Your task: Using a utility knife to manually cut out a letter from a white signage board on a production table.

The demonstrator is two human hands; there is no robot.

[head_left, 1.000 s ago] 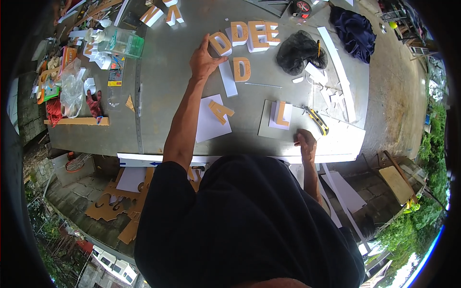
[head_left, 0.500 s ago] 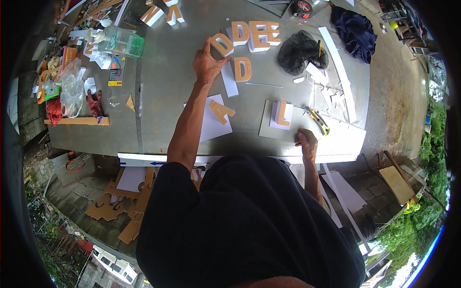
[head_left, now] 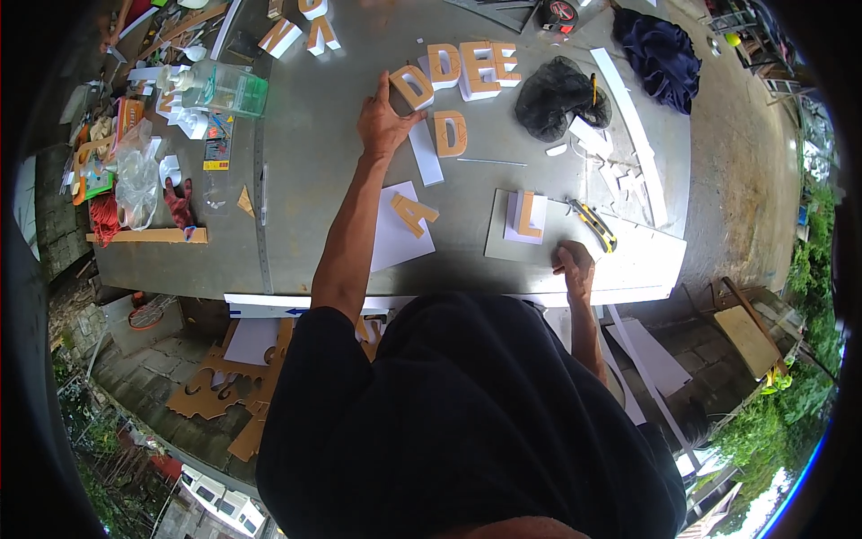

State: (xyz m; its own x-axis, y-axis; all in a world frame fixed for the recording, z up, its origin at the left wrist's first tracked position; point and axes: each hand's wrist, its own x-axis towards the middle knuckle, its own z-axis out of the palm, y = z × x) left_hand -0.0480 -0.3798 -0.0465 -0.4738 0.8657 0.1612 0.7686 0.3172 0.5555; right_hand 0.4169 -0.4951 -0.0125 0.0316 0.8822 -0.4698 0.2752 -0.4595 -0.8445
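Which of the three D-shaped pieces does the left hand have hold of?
The leftmost D-shaped piece, turned slantwise, with the left hand around it. The upper D and lower D, farther right, sit straighter, with no hand around them.

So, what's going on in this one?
A person at a grey table has the left hand on a tan-faced, white-sided block letter, gripping it between thumb and fingers. More block letters sit close by. The right hand is loosely curled near a yellow-and-black cutter, without touching it. Nearer the person, a tan letter lies on a white sheet, and an L-shaped piece sits left of the cutter.
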